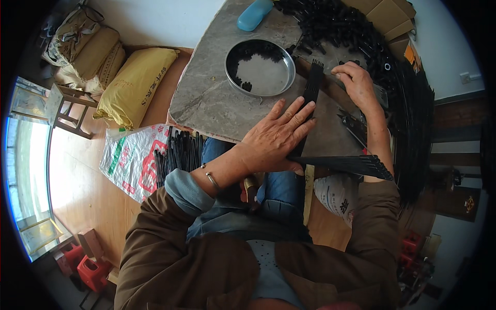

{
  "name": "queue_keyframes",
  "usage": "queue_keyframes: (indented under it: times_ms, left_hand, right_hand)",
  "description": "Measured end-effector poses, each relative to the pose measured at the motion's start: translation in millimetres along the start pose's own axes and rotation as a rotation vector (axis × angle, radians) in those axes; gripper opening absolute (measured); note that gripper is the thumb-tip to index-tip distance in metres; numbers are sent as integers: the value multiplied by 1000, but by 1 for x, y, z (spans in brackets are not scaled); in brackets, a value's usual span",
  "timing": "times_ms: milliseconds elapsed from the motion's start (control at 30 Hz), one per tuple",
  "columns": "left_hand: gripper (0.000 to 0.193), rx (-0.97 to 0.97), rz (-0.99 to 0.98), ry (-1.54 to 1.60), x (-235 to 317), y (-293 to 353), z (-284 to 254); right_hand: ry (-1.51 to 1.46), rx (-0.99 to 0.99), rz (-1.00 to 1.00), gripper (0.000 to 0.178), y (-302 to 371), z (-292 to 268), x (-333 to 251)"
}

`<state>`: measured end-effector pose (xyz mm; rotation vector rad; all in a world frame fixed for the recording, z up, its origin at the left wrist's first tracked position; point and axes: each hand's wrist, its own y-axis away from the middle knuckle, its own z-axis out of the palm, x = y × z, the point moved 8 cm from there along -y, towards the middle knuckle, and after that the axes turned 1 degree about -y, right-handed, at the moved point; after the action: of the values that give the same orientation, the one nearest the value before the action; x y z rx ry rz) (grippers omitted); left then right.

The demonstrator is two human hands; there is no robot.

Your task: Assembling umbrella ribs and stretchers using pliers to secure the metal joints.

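My left hand [281, 129] lies flat with its fingers stretched out over a row of thin black strips [313, 85], pressing them on the table's front edge. The strips' far ends stick out side by side beyond my fingertips. By my left thumb, a fanned bunch of thin black rods [351, 164] reaches to the right; whether it joins the row under my palm is hidden. My right hand [357, 85] is closed in a pinch near the strips' far ends; what its fingertips hold is too small to make out. Left of the strips stands a round metal tray [294, 77] with small black pieces.
A heap of black tubular parts [336, 26] covers the far right of the grey table [201, 77]. A blue case [254, 14] lies at the back. Pliers-like tools [352, 126] rest near my right wrist. More black rods [181, 150] stand left of my knees, beside a yellow sack [137, 85].
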<state>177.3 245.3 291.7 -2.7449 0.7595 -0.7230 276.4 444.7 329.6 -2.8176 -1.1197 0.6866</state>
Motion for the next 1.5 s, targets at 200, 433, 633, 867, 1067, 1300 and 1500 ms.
queue_keyframes:
  times_ms: [200,433,633,867,1067,1300,1500]
  left_hand:
    - [99,0,-5,11,0,-1,0]
    - [98,-1,-4,-8,-1,0,0]
    - [96,0,1,-14,0,-2,0]
    - [98,1,22,-14,3,3,-1]
    - [101,-5,50,16,14,11,-2]
    - [103,-6,66,27,15,12,-2]
    - [104,-22,55,5,15,11,-1]
  right_hand:
    - [-61,3,32,15,-2,0,5]
    - [-72,17,38,15,-1,3,1]
    - [-134,46,83,17,-6,11,2]
    - [10,544,-11,16,13,-53,21]
    - [248,184,449,17,59,-72,125]
    - [367,277,371,11,60,-79,104]
    - [223,519,93,10,53,-86,46]
